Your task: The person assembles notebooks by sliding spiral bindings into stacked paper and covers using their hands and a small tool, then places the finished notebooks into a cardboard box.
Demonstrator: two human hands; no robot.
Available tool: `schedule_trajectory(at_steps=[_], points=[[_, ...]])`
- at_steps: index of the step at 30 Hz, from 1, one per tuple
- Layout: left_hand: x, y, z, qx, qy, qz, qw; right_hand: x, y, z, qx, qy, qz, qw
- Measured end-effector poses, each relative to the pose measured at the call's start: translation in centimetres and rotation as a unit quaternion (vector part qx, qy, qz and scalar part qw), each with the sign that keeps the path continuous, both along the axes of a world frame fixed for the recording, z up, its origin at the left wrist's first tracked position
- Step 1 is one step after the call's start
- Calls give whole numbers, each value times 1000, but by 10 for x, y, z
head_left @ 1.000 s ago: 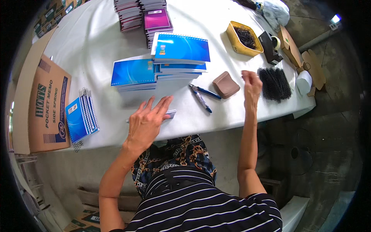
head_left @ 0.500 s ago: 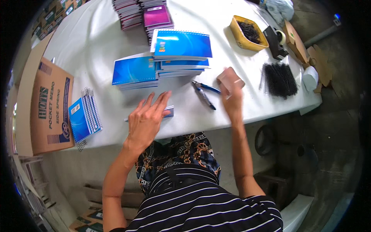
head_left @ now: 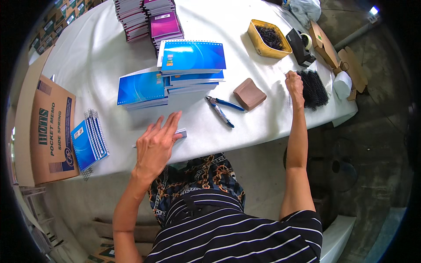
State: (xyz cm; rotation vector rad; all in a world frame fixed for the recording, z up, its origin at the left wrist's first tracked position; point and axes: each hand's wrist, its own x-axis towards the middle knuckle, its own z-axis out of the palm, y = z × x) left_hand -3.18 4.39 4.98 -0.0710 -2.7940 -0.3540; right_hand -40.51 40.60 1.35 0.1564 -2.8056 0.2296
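While the left hand (head_left: 155,147) lies flat with its fingers spread, palm down on a thin notebook (head_left: 180,132) near the front edge of the tabletop (head_left: 101,52), the right hand (head_left: 294,83) is stretched out toward two o'clock. That right grip is closed, fingers pinched together on a white wire spiral (head_left: 289,94) that hangs down from it, right beside a heap of black binding coils (head_left: 315,87). The left grip is open and clamps nothing; it only presses on the notebook, whose corner peeks out at the fingertips.

Between the two hands lie blue-handled pliers (head_left: 221,109) and, just past them toward one o'clock, a brown pad (head_left: 249,93). At twelve o'clock from the left hand stand stacks of blue-covered notebooks (head_left: 175,72), with magenta-covered stacks (head_left: 164,22) farther back. At nine o'clock, a fanned bunch of small blue spiral pads (head_left: 89,140) rests next to a cardboard box (head_left: 48,131). Far off at one o'clock sit a yellow tray (head_left: 258,41) of dark coils and a black tape dispenser (head_left: 300,41).
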Motion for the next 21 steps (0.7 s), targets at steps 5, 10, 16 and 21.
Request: schedule_trajectory(at_steps=[5, 10, 16, 21], points=[[-1, -1, 2, 22, 1, 3, 1000, 12, -3, 20, -65, -12, 87, 994], [-2, 1, -1, 15, -14, 4, 1000, 24, -8, 39, -43, 74, 103, 991], [1, -4, -2, -38, -1, 15, 999, 116, -98, 70, -226, -3, 346, 911], [-2, -1, -1, -50, -9, 15, 999, 239, -179, 57, -305, -187, 485, 798]])
